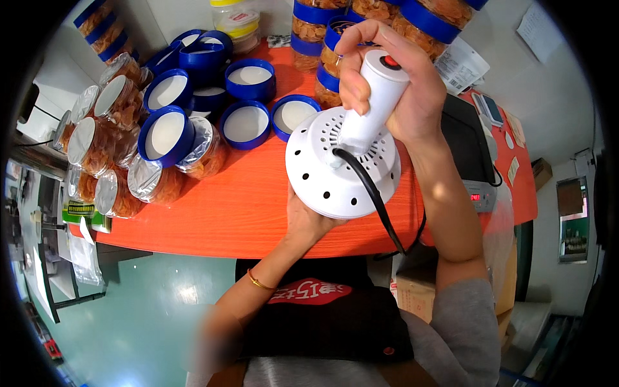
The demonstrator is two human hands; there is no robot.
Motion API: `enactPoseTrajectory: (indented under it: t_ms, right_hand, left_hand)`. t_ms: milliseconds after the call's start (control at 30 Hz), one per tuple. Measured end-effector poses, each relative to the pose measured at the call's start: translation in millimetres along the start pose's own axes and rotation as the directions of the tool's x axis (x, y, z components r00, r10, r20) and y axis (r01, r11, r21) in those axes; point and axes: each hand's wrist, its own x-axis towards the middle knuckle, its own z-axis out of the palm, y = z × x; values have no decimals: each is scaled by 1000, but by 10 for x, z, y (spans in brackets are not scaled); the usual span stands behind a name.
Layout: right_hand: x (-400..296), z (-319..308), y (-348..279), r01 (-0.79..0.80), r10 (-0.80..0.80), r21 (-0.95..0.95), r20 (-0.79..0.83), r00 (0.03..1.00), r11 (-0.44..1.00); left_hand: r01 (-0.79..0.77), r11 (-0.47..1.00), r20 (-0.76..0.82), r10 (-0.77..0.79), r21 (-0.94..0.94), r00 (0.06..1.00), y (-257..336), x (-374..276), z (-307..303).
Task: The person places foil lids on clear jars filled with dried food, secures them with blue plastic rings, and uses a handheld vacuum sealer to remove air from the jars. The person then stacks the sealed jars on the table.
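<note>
My right hand is wrapped around the upright handle of a white handheld induction sealer. A red button tops the handle, and a black cord leaves the vented round head. Under the near side of that head is my left hand, its fingers hidden, so whatever it may hold cannot be seen. Just beyond the sealer lie blue screw lids with white liners facing up. To the left, foil-topped clear jars of orange dried fruit are piled on their sides, a blue lid leaning on them.
Blue-lidded filled jars stand stacked at the back of the red table. Yellow-lidded tubs are at the back left. A sealer control box with a lit display sits right, near a phone. Cardboard boxes are below.
</note>
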Motion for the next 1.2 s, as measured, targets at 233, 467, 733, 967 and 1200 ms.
enactPoseTrajectory:
  t_ms: [233,467,733,967,1200]
  right_hand:
    - [-81,-312,8,39,-29,45,-203,979,998]
    - [-599,-1100,-216,93,-114,-66,-624,773,994]
    - [-1223,-2171,-139,-40,-407,-449,-842,354,893]
    - [-1211,-2172,-349,-481,-794,-871,-219,567,-104]
    - [-1198,-69,134,-67,318,-913,70,946,402]
  left_hand:
    - [-41,992,-128,56,116,990,59,12,6]
    - [6,993,-134,9,115,991,118,14,-42]
    - [19,994,-123,-5,112,992,140,-13,-36]
    - [44,997,-115,-37,59,993,144,-9,-50]
    - [-103,992,-204,115,71,972,306,-45,-165]
